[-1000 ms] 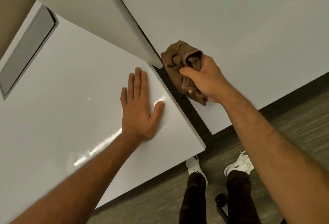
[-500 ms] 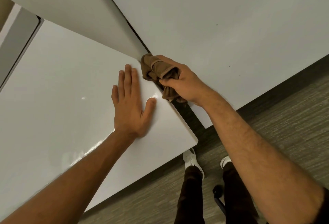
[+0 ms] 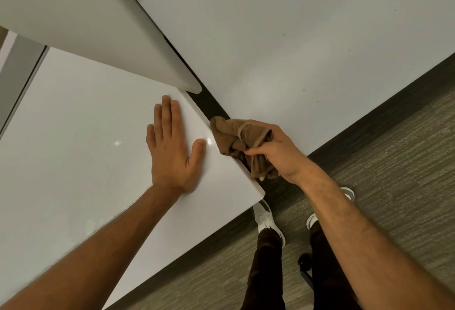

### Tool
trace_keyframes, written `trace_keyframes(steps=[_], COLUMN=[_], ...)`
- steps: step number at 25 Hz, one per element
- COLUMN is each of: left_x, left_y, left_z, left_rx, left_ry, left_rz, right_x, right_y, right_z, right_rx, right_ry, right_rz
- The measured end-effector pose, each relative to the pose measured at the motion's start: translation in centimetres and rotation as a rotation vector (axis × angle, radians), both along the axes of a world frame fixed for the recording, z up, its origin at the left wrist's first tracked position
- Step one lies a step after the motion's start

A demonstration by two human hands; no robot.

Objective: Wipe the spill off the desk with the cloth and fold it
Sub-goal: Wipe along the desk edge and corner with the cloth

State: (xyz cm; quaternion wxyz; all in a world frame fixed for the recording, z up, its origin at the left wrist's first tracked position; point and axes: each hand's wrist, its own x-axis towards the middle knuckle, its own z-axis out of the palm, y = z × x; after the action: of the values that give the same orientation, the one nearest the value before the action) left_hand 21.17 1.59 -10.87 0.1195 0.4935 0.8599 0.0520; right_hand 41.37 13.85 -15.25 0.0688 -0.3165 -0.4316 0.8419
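My right hand (image 3: 278,152) grips a bunched brown cloth (image 3: 231,141) and holds it against the right edge of the white desk (image 3: 73,137), near its front corner. Part of the cloth hangs below the hand, over the dark gap beside the desk. My left hand (image 3: 172,147) lies flat on the desk top with straight fingers, just left of the cloth. A small glossy wet spot (image 3: 209,141) shows on the desk between my left thumb and the cloth.
A white divider panel (image 3: 98,26) rises behind the desk. A second white desk (image 3: 295,38) lies to the right across a dark gap (image 3: 209,105). Below are grey carpet (image 3: 394,161), my legs and white shoes (image 3: 267,221), and a black chair caster (image 3: 305,260).
My right hand has drawn the cloth along the desk's right edge, from the far corner by the divider towards the front corner. My left hand stayed flat on the desk.
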Motion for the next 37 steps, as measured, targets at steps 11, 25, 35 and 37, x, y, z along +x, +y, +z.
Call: trace_keyframes(steps=[11,25,35,37], left_x=[0.2,-0.1,-0.2,-0.2], left_y=[0.2,0.1,0.0,0.0], left_z=[0.3,0.3,-0.1,-0.2], left_rx=[-0.001,-0.025,-0.013,-0.008], left_ry=[-0.018,0.007,-0.003,0.003], left_rz=[0.008,-0.009,-0.017,-0.024], right_x=[5.3,-7.9,-6.0,-5.0], right_y=[-4.0,3.3,1.8,0.8], right_z=[-1.1,2.2,3.5,2.9], right_rx=[-0.427,-0.027,0.039,0.029], right_ry=[0.137,0.027,0.096,0.071], right_rz=[-0.172,-0.032,0.053,0.003])
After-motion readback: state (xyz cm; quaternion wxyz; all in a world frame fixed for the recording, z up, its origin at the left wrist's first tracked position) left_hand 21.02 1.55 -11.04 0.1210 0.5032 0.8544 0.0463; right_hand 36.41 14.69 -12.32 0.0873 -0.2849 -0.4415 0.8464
